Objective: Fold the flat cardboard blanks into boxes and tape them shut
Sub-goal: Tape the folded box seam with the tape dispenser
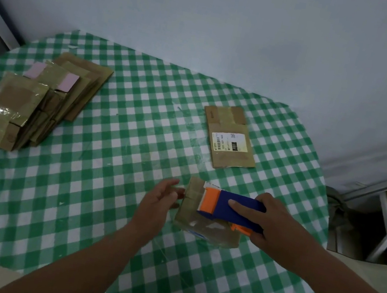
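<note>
The cardboard box I am working on is lying near the front edge of the tabletop, toward its right side, folded up and glossy with tape already. I am holding the blue and orange tape dispenser down on top of it with my right hand, fingers wrapped round the blue body and the forefinger laid flat along its top; the orange toothed end is pointing left. My left hand is hovering at the box's left end, fingers loosely spread and half relaxed, the fingertips just about touching the cardboard (whether they are pinching a strip of tape there, I cannot tell).

Farther back, toward the right edge, a flat cardboard blank is lying with a white printed label facing up. Over by the back left edge a stack of taped boxes is sitting, two pink patches showing on top. The green and white checked cloth is covering the whole round tabletop.
</note>
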